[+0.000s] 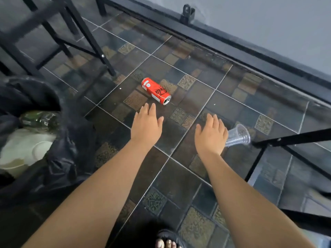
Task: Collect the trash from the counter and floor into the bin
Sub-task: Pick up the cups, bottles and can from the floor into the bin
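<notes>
– As it lies sideways on the floor, which way does the red can point?
– Long axis diagonal, top end toward left hand. Left hand, right hand: fingers straight, holding nothing.

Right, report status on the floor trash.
Open and empty: left hand, right hand. Just ahead of left hand, red can on its side. By right hand, clear plastic cup on its side, next to black metal leg.
</notes>
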`<state>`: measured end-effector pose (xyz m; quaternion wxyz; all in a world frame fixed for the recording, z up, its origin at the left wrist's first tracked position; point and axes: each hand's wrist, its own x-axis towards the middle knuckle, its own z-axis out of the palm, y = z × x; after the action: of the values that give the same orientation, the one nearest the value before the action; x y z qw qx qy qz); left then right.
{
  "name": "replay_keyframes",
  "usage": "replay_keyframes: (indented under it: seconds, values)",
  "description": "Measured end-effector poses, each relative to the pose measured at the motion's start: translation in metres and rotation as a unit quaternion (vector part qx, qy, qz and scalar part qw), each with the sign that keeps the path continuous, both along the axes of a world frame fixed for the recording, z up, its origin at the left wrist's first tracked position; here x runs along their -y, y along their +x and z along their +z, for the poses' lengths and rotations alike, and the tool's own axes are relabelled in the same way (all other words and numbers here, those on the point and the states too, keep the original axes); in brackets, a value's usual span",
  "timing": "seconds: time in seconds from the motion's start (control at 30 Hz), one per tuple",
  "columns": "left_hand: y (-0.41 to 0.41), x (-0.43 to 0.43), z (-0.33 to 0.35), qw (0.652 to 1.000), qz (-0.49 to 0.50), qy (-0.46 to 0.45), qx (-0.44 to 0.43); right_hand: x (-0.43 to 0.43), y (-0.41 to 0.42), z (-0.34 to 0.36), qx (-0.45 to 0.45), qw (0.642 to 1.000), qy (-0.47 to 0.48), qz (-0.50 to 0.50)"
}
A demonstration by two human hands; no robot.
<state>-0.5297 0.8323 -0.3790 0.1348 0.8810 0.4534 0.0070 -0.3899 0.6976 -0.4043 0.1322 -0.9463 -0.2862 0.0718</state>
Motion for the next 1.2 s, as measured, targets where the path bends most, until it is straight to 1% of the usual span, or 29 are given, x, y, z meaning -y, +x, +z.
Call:
replay_keyframes:
  seconds: [0.17,0.27,0.37,0.47,0.63,0.77,0.9,0.97,1.03,1.13,1.2]
  values:
    - [0.036,-0.012,-0.027,0.999,0.027,-0.047,0.009,0.03,0.023,-0.022,-0.016,0.994,-0.082,-0.077]
    - [0.061,-0.023,-0.041,0.998,0.036,-0.049,0.016,0.037,0.035,-0.031,-0.024,0.987,-0.121,-0.103]
    - [0.083,-0.041,-0.054,0.994,0.084,-0.067,0.028,0.036,0.045,-0.04,-0.023,0.981,-0.151,-0.117]
    - [0.1,-0.059,-0.063,0.984,0.141,-0.101,0.033,0.032,0.051,-0.046,-0.027,0.979,-0.168,-0.116]
    - [0.123,-0.081,-0.07,0.974,0.17,-0.149,0.032,0.032,0.057,-0.055,-0.015,0.982,-0.16,-0.103]
    - [0.131,-0.092,-0.075,0.962,0.2,-0.179,0.041,0.031,0.065,-0.064,0.009,0.987,-0.137,-0.078]
    - [0.122,-0.09,-0.074,0.965,0.205,-0.137,0.085,0.025,0.067,-0.069,0.035,0.993,-0.1,-0.046]
    - [0.117,-0.088,-0.075,0.968,0.201,-0.106,0.104,0.018,0.065,-0.07,0.047,0.997,-0.065,-0.011]
    - [0.114,-0.087,-0.075,0.97,0.203,-0.094,0.099,0.01,0.061,-0.069,0.045,0.998,-0.032,0.03]
    - [0.111,-0.084,-0.072,0.965,0.223,-0.108,0.09,0.0,0.055,-0.065,0.038,0.994,-0.009,0.102]
    - [0.107,-0.081,-0.069,0.956,0.242,-0.133,0.1,-0.003,0.052,-0.062,0.035,0.99,-0.016,0.135]
